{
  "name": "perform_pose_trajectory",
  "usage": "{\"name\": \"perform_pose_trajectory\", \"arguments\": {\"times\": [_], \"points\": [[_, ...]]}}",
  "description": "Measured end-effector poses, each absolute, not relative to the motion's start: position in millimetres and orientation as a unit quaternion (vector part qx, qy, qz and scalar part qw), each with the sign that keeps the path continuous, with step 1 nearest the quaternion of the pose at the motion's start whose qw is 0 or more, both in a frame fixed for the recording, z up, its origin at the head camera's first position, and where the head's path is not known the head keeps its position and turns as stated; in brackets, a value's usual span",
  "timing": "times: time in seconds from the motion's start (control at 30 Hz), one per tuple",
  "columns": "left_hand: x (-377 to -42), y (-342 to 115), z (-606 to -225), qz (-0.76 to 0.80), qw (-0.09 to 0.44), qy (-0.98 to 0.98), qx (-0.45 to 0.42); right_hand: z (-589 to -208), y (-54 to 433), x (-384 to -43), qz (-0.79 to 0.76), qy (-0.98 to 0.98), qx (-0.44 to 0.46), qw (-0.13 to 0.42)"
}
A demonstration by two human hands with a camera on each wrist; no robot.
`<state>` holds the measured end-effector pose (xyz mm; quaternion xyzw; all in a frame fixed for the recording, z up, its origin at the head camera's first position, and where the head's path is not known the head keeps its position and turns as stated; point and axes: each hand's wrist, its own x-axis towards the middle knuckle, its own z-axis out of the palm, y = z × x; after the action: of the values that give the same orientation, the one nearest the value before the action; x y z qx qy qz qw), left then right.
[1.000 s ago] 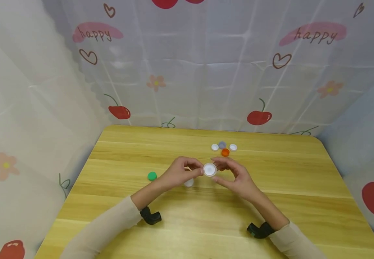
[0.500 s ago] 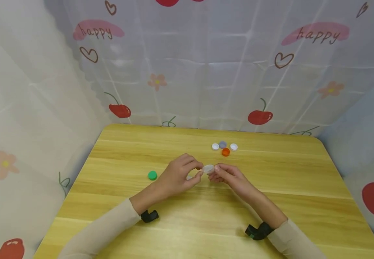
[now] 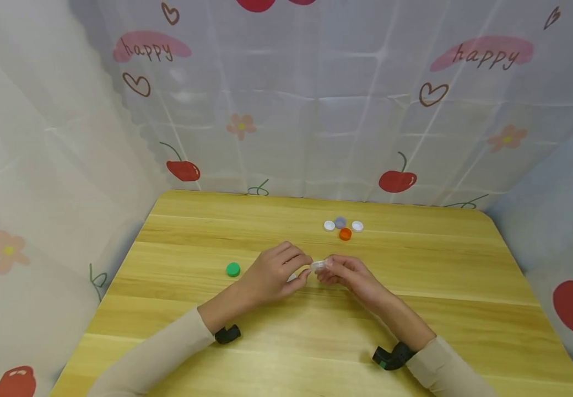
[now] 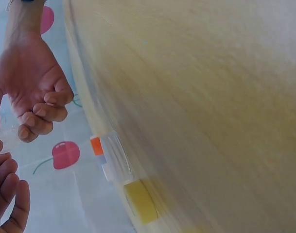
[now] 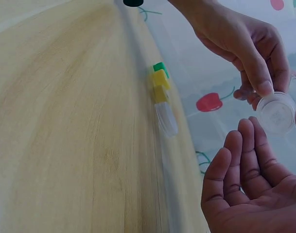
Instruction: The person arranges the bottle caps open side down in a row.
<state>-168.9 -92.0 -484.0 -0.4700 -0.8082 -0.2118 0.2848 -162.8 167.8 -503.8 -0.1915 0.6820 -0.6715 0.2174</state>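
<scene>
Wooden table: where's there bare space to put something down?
Right of the right hand, out to the edge of the table, is a big bare patch. Another lies between the green cap and the left edge. It's crowded at the back, where an orange cap, a purple cap and two white caps bunch together. The left hand hides some table.

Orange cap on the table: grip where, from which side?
Probably pinch the orange cap by its near rim, from the person's side: the purple cap and two white caps sit close along its far side, and its hollow appears to face up.
</scene>
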Motion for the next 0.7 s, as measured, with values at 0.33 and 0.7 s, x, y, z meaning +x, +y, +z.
{"name": "perform_pose_trajectory", "arguments": {"times": [0.33, 0.7], "points": [[-164.2, -94.2, -485.3, -0.475, 0.015, -0.824, -0.308, -506.6, 163.1, -154.9, -0.607, 0.766, -0.207, 0.042], [-169.8, -93.0, -486.1, -0.560, -0.072, -0.778, -0.276, -510.1, 164.0, -153.9, -0.515, 0.777, -0.323, -0.164]]}}
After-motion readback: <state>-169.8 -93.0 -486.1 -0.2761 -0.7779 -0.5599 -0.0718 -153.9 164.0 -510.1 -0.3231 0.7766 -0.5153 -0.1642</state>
